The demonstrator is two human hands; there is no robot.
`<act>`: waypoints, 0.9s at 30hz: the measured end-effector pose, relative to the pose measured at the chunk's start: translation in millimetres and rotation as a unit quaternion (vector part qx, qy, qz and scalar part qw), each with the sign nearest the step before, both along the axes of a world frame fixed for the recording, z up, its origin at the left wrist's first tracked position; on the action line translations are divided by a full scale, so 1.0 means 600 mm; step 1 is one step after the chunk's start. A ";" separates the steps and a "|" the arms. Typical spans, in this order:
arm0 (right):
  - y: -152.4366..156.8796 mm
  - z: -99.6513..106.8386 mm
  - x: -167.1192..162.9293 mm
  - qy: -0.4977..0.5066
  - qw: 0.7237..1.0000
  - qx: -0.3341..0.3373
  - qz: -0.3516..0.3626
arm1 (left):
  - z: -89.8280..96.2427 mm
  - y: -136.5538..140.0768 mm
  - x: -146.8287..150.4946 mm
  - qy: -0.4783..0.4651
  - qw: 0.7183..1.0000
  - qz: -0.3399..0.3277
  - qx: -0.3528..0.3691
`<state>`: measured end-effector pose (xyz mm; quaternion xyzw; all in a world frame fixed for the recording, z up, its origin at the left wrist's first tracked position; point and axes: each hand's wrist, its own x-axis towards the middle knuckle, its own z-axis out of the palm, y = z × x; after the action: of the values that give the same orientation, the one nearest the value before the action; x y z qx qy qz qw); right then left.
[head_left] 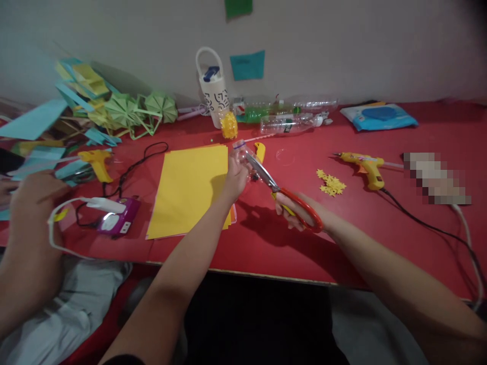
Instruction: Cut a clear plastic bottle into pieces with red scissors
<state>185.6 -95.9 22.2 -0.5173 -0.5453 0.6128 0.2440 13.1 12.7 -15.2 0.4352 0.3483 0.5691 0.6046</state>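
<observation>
Above the table (262, 253), with room before its near edge, left fingers (237, 171) grip one clear bottle neck (239, 145), right fingers (291, 219) one pair of scissors (276, 188) (two yellow glue guns (366, 167) flank them).

Red table (262, 253) with yellow paper (188, 192), bottles (281, 124)

A red tabletop (247, 253) is bordered by a pale near edge (266, 279) and backed by a far gray wall (144, 35), on which a green paper (239, 7) and a teal paper (247, 66) are mounted; the surface is softly lit.
</observation>
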 end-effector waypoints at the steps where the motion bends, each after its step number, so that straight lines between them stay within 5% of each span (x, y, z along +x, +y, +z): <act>1: 0.000 -0.001 0.001 0.001 1.000 0.002 0.008 | 0.001 0.004 -0.004 -0.006 0.999 0.024 -0.020; 4: 0.002 -0.005 0.000 -0.001 1.000 0.022 -0.009 | 0.007 0.012 -0.016 -0.061 0.995 0.063 -0.053; 8: 0.010 -0.010 0.002 -0.034 0.993 0.050 -0.104 | 0.017 0.005 -0.023 -0.154 0.986 -0.039 -0.048; 11: 0.014 -0.010 0.004 -0.047 0.992 0.035 -0.110 | 0.020 -0.002 -0.021 -0.162 0.981 -0.087 -0.063; 27: 0.013 0.011 0.023 -0.158 0.985 0.069 -0.011 | 0.036 0.005 -0.035 -0.192 0.973 0.026 -0.128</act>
<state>199.2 -88.1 29.1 -0.5956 -0.6124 0.4812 0.1967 -8.2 15.6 6.4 0.2280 0.3069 0.6081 0.6957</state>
